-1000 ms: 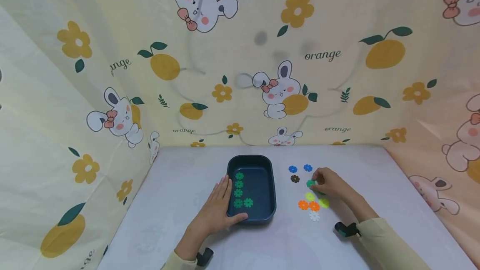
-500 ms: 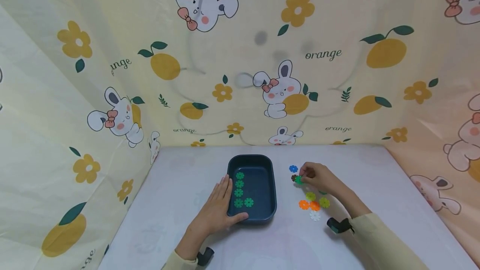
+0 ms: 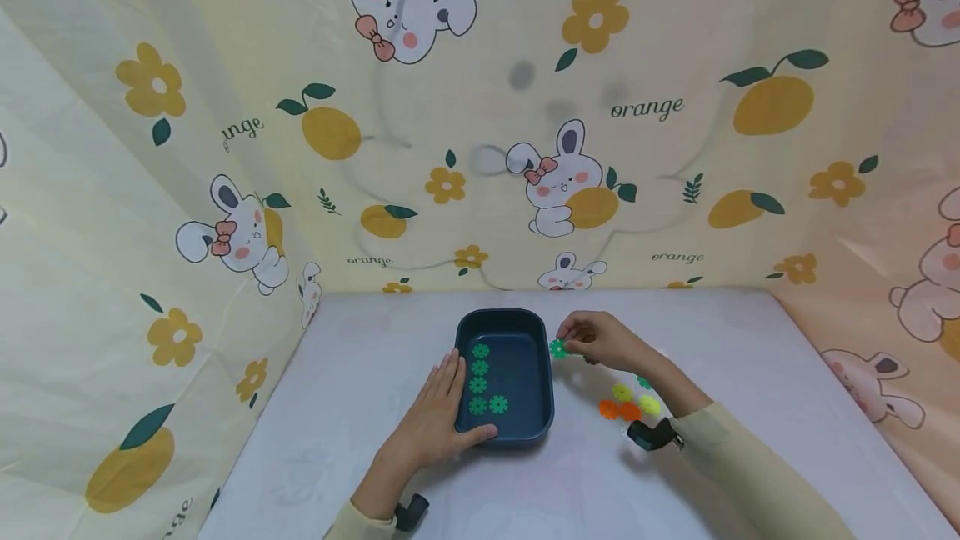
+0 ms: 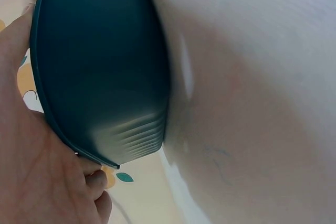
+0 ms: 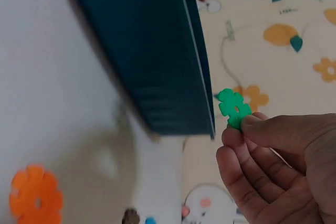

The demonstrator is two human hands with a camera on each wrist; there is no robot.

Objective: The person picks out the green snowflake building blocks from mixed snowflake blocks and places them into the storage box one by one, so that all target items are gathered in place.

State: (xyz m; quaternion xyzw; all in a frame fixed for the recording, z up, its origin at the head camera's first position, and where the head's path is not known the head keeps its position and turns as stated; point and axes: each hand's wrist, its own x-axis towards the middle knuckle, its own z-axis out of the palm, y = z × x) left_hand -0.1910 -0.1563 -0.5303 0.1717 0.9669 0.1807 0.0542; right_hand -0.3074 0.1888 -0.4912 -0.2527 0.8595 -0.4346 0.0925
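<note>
A dark blue rectangular tray stands mid-table, with several green notched plastic interlocking discs lying on its floor along the left and near side. My left hand rests against the tray's left side, fingers straight along the rim and thumb across the near corner. Between thumb and fingertips, my right hand pinches another green interlocking disc, held up just outside the tray's right rim. The right wrist view shows this disc tilted, close beside the rim.
Right of the tray lie orange discs, yellow discs and a green disc. A brown disc and a blue disc show partly in the right wrist view. A patterned curtain closes off the back and sides.
My right hand has carried the pinched green disc leftward from the loose discs, over the brown one, to the tray's right rim. My left hand has stayed at the tray.
</note>
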